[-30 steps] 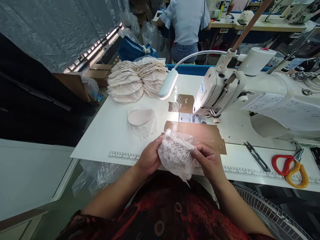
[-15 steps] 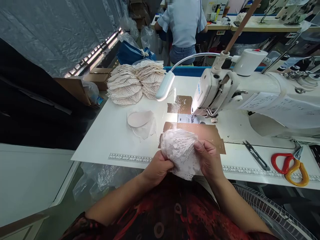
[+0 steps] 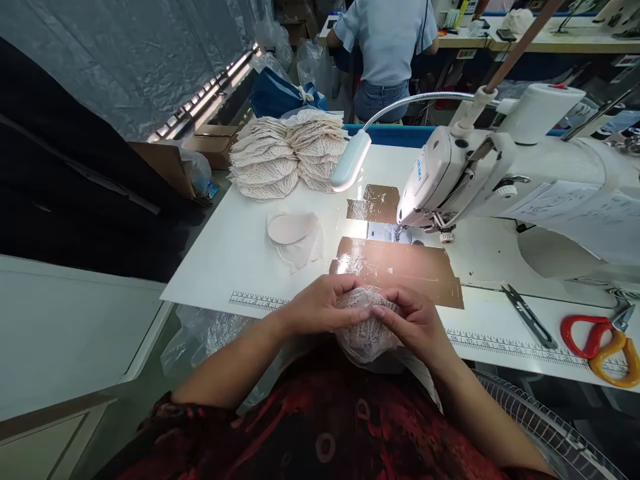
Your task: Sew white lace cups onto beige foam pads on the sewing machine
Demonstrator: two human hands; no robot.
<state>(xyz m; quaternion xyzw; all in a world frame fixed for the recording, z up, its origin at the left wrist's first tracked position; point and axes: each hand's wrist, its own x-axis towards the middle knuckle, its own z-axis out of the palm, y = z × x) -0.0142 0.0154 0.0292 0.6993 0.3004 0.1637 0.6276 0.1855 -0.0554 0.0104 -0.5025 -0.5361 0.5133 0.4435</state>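
A rounded white lace cup (image 3: 367, 337) is held at the table's front edge, close to my body. My left hand (image 3: 333, 305) grips its upper left side, thumb pressed on the lace. On the upper right side my right hand (image 3: 415, 323) pinches it, and the two thumbs nearly meet on top. Beyond my hands lies brown tape (image 3: 400, 267) on the sewing machine's bed, below the needle area. To the left, an oval pale pad (image 3: 291, 228) rests on a sheer lace piece (image 3: 305, 250), apart from both hands.
Stacked cream lace pieces (image 3: 265, 160) stand at the back left. The white sewing machine (image 3: 450, 173) fills the right, with a lamp (image 3: 351, 160) bent over the table. Thread snips (image 3: 530, 317) and scissors (image 3: 595, 337) lie front right. A person in light blue (image 3: 390, 47) sits beyond.
The lace cup has been turned and drawn nearer my body, its bulge now facing up. My left hand has moved up to its far edge. The view has shifted slightly left.
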